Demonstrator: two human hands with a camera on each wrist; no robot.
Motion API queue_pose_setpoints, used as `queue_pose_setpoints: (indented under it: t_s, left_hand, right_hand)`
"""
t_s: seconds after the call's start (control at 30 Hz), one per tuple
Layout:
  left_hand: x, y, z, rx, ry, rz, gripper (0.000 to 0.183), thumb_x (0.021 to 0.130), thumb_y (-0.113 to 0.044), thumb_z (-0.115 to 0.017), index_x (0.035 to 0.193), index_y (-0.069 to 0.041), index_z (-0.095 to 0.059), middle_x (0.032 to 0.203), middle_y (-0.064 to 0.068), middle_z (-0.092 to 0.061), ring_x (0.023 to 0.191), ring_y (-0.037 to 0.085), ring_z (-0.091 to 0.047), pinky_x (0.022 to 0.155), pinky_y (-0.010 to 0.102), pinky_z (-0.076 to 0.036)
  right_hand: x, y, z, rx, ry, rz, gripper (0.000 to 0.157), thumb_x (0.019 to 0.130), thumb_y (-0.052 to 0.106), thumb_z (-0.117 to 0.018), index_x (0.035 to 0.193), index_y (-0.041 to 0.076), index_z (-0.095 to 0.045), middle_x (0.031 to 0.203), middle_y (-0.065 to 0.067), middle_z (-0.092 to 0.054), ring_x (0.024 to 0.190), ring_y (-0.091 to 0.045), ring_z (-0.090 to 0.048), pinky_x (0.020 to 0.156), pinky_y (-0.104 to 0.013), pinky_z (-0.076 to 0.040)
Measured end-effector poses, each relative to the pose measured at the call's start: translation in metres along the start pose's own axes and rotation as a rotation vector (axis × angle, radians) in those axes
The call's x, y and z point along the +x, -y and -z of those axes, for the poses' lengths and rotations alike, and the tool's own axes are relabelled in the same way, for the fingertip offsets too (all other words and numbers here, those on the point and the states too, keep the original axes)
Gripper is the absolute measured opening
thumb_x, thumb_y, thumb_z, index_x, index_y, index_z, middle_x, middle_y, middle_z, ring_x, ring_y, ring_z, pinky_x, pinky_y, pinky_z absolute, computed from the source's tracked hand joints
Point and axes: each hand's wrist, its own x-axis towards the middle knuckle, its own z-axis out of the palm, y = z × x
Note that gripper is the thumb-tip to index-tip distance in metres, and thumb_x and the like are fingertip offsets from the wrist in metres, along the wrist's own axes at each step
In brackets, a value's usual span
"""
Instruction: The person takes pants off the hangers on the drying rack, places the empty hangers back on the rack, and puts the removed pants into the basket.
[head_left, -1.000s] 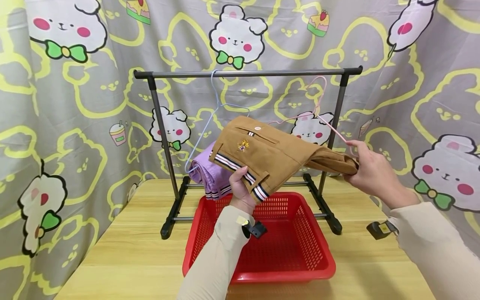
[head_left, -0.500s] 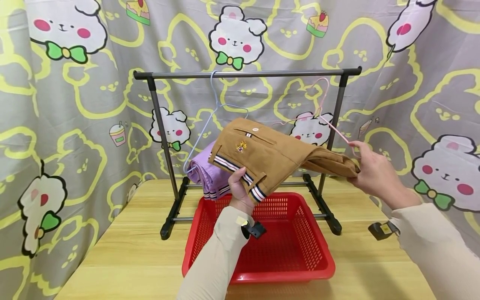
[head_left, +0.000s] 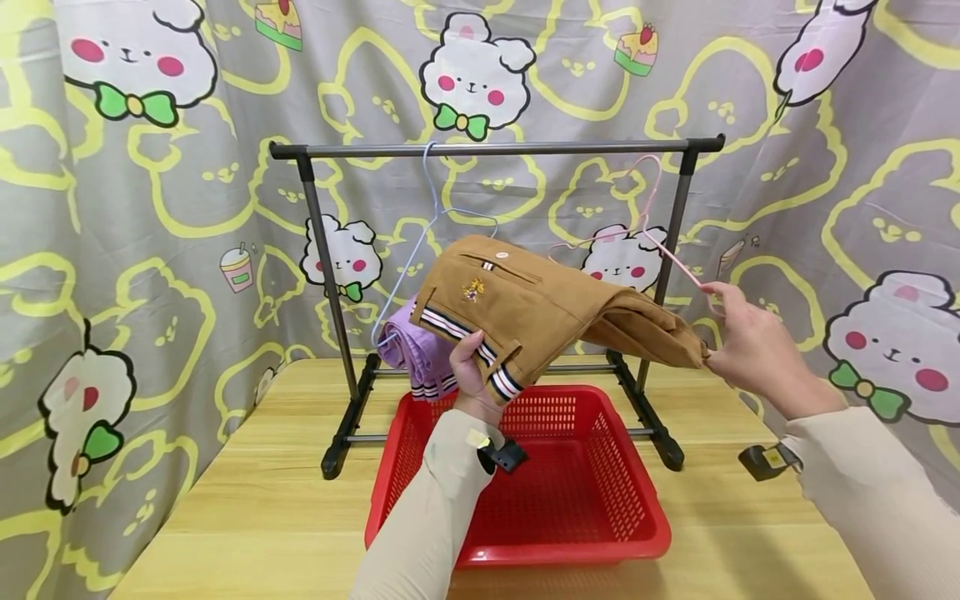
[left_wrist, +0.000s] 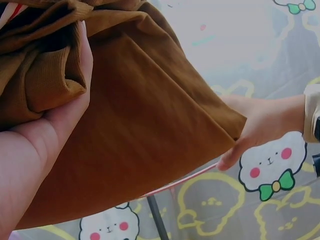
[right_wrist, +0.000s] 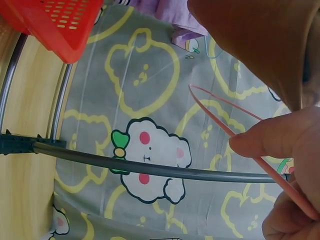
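Brown pants (head_left: 525, 304) with a striped waistband and a small embroidered motif stretch between the two hands. My left hand (head_left: 474, 379) grips them at the waistband, thumb on top; the left wrist view shows bunched brown cloth (left_wrist: 47, 82) in that palm. A pink hanger (head_left: 675, 260) is pinched at its lower corner by my right hand (head_left: 757, 350); in the right wrist view the thumb lies along the hanger (right_wrist: 215, 116). The far leg end of the pants reaches right up to the right hand's fingers. The hanger's hook appears just below the rack bar.
A rack (head_left: 540, 150) with a grey bar and black feet stands on the wooden table (head_left: 247, 492). From it hangs a blue hanger (head_left: 411, 258) carrying folded purple pants (head_left: 412, 354). A red basket (head_left: 562, 550) sits in front. A patterned curtain (head_left: 277, 75) hangs behind.
The left hand has shifted slightly left with the brown pants. Their leg end has drawn a little left from the right hand, and the pink hanger has edged slightly right.
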Motion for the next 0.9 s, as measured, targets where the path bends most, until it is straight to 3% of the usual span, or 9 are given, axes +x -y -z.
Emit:
queue_pose_setpoints:
  t_s: [0.2,0.43,0.67,0.83,0.9]
  left_hand:
    - [0.001,-0.002,-0.003,-0.039,0.041,0.015,0.032,0.065,-0.008,-0.071,0.095,-0.005,-0.06,0.091,0.005,-0.065,0.087,0.015,-0.062,0.08,0.026,-0.046]
    - [-0.001,-0.003,-0.008,-0.068,0.159,0.033,0.028,0.069,-0.005,-0.066,0.095,-0.002,-0.06,0.091,0.007,-0.066,0.087,0.016,-0.062,0.078,0.024,-0.046]
    - [-0.002,-0.003,-0.008,-0.046,0.17,0.054,0.023,0.073,-0.007,-0.064,0.095,-0.002,-0.06,0.091,0.006,-0.066,0.087,0.015,-0.062,0.079,0.024,-0.047]
    - [-0.009,-0.004,-0.027,-0.095,0.212,0.096,0.022,0.074,-0.002,-0.058,0.095,0.0,-0.059,0.092,0.007,-0.065,0.088,0.016,-0.061,0.08,0.022,-0.045]
    - [-0.012,-0.005,-0.035,-0.098,0.199,0.107,0.022,0.073,-0.001,-0.058,0.094,0.001,-0.058,0.091,0.007,-0.065,0.087,0.015,-0.061,0.08,0.021,-0.044]
  right_hand:
    - [0.001,0.0,-0.001,-0.007,-0.022,0.016,0.08,0.066,0.008,-0.075,0.13,-0.001,-0.03,0.102,-0.036,-0.055,0.08,-0.045,-0.054,0.076,-0.058,-0.034]
    - [0.002,0.002,0.0,0.014,-0.025,-0.003,0.08,0.067,0.009,-0.076,0.131,0.0,-0.029,0.101,-0.036,-0.055,0.084,-0.049,-0.053,0.08,-0.06,-0.03]
    - [0.001,0.003,0.002,0.038,-0.017,-0.034,0.079,0.069,0.01,-0.075,0.133,0.002,-0.029,0.104,-0.036,-0.054,0.087,-0.051,-0.051,0.079,-0.06,-0.031]
    - [0.0,0.003,0.001,0.049,-0.047,-0.021,0.061,0.078,0.01,-0.065,0.129,0.001,-0.033,0.105,-0.037,-0.054,0.091,-0.051,-0.051,0.082,-0.061,-0.029]
    - [-0.001,0.003,0.0,0.054,-0.071,-0.002,0.049,0.084,0.011,-0.059,0.126,0.0,-0.036,0.104,-0.036,-0.055,0.092,-0.05,-0.052,0.086,-0.061,-0.026]
